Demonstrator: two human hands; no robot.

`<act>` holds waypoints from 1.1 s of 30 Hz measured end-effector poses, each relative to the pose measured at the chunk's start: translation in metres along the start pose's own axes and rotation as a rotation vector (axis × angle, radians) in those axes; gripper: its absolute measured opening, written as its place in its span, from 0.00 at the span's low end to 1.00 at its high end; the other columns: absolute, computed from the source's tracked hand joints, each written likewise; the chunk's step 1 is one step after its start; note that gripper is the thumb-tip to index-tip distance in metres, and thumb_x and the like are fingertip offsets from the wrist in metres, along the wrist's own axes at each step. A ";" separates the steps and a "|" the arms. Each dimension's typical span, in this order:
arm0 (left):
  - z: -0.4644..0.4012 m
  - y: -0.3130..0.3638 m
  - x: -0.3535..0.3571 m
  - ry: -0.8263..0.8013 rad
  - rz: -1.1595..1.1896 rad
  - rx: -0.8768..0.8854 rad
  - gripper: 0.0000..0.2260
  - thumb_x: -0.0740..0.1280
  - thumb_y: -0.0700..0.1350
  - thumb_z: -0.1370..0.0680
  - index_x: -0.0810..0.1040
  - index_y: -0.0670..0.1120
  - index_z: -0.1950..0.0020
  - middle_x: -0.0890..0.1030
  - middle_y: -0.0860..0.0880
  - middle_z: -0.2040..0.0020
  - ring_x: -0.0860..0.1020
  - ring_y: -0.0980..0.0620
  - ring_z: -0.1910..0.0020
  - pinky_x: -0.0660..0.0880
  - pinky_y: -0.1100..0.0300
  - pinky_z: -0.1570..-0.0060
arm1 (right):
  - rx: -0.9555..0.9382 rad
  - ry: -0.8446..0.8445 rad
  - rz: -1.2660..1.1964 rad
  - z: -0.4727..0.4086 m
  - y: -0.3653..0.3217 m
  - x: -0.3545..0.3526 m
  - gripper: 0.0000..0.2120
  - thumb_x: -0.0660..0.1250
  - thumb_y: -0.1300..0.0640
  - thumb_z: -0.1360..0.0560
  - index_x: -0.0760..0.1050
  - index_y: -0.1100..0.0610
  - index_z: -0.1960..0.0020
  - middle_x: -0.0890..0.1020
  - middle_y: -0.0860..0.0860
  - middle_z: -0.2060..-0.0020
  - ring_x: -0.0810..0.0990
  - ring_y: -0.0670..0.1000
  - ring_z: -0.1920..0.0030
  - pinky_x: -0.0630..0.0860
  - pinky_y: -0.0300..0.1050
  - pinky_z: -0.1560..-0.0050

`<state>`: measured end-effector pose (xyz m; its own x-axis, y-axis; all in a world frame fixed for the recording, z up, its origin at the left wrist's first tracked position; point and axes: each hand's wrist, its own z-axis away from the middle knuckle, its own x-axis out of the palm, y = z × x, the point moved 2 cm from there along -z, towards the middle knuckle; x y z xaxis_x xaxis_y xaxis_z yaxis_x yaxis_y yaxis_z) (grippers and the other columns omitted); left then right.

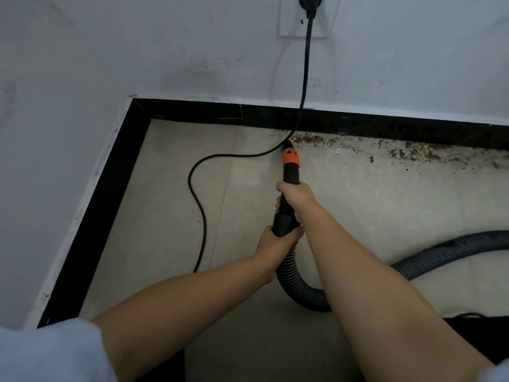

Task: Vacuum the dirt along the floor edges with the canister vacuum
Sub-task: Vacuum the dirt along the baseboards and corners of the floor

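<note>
Both hands grasp the vacuum wand (287, 188), right hand (296, 195) ahead of left hand (278, 239), its long axis pointing to 12 o'clock; the remaining dirt (407, 153) lies toward 2 o'clock along the baseboard (385, 125).

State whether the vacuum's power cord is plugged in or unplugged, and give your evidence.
Plugged in. The black plug sits in the white wall socket, and the cord hangs from it down to the floor.
</note>
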<state>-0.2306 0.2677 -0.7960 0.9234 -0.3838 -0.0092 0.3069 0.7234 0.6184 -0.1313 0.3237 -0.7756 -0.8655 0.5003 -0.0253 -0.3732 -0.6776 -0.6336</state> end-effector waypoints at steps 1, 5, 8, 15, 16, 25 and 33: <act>-0.001 -0.001 0.003 -0.016 -0.021 -0.002 0.23 0.72 0.50 0.29 0.74 0.37 0.40 0.78 0.46 0.61 0.76 0.51 0.65 0.74 0.58 0.63 | 0.000 0.022 -0.021 0.001 0.001 -0.005 0.05 0.65 0.62 0.26 0.68 0.59 0.55 0.73 0.55 0.70 0.72 0.52 0.73 0.74 0.43 0.71; -0.002 -0.004 0.020 -0.087 -0.059 -0.001 0.24 0.72 0.51 0.29 0.74 0.38 0.40 0.78 0.47 0.61 0.76 0.52 0.66 0.74 0.59 0.64 | -0.011 0.106 -0.067 0.002 0.005 -0.029 0.06 0.65 0.63 0.26 0.67 0.58 0.58 0.73 0.56 0.71 0.72 0.52 0.73 0.74 0.43 0.71; -0.001 -0.002 0.038 -0.135 -0.059 -0.004 0.25 0.73 0.52 0.30 0.73 0.39 0.40 0.78 0.47 0.59 0.76 0.52 0.66 0.73 0.61 0.65 | -0.005 0.156 -0.080 0.003 0.004 -0.049 0.06 0.64 0.63 0.26 0.67 0.59 0.59 0.73 0.56 0.71 0.71 0.52 0.74 0.73 0.43 0.71; -0.001 0.008 0.058 -0.126 -0.031 -0.002 0.23 0.72 0.51 0.29 0.74 0.39 0.40 0.78 0.47 0.59 0.76 0.52 0.65 0.72 0.62 0.66 | -0.015 0.148 -0.070 -0.003 -0.007 -0.065 0.07 0.64 0.65 0.25 0.66 0.59 0.59 0.72 0.56 0.71 0.71 0.52 0.73 0.73 0.45 0.69; -0.002 0.010 0.056 -0.108 -0.020 -0.001 0.24 0.72 0.51 0.29 0.74 0.39 0.40 0.78 0.47 0.59 0.76 0.52 0.65 0.72 0.62 0.66 | -0.018 0.130 -0.060 -0.004 -0.009 -0.061 0.07 0.64 0.64 0.25 0.66 0.59 0.58 0.72 0.56 0.71 0.71 0.52 0.74 0.73 0.45 0.70; -0.004 0.004 0.025 0.008 0.058 0.000 0.23 0.72 0.51 0.29 0.74 0.38 0.40 0.78 0.46 0.59 0.76 0.51 0.63 0.73 0.60 0.64 | -0.019 0.009 0.040 -0.011 -0.007 -0.017 0.06 0.65 0.63 0.26 0.68 0.60 0.54 0.73 0.56 0.71 0.72 0.53 0.75 0.73 0.43 0.71; -0.003 0.010 -0.004 0.066 0.111 0.002 0.20 0.72 0.50 0.28 0.76 0.40 0.42 0.81 0.41 0.51 0.79 0.48 0.56 0.75 0.58 0.58 | -0.007 -0.091 0.076 -0.013 -0.011 0.018 0.08 0.65 0.63 0.26 0.68 0.61 0.49 0.74 0.56 0.69 0.73 0.52 0.73 0.74 0.43 0.71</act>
<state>-0.2305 0.2778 -0.7919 0.9648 -0.2627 0.0081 0.2013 0.7582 0.6201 -0.1386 0.3473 -0.7787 -0.9182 0.3962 -0.0031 -0.3032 -0.7076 -0.6382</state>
